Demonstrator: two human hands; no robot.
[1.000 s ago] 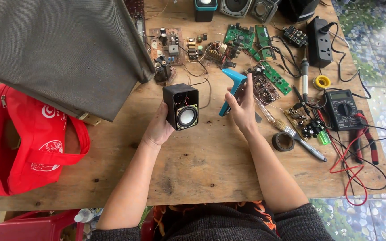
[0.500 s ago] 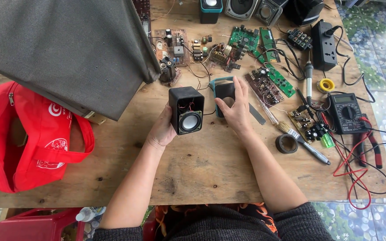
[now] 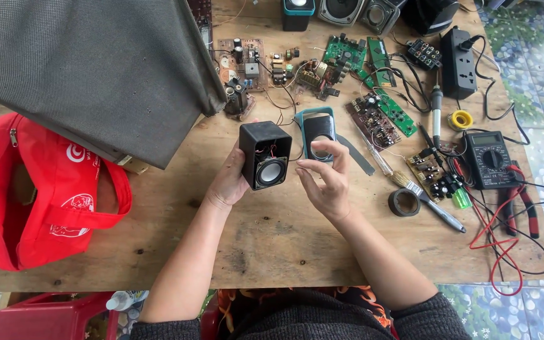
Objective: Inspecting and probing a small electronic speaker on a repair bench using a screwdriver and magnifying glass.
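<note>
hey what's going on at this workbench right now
A person sits at a wooden table strewn with circuit boards, a multimeter and a soldering iron. Their left hand holds up a small black speaker box, its front off and the driver and wires showing. Their right hand holds the teal-rimmed front panel beside it.
</note>
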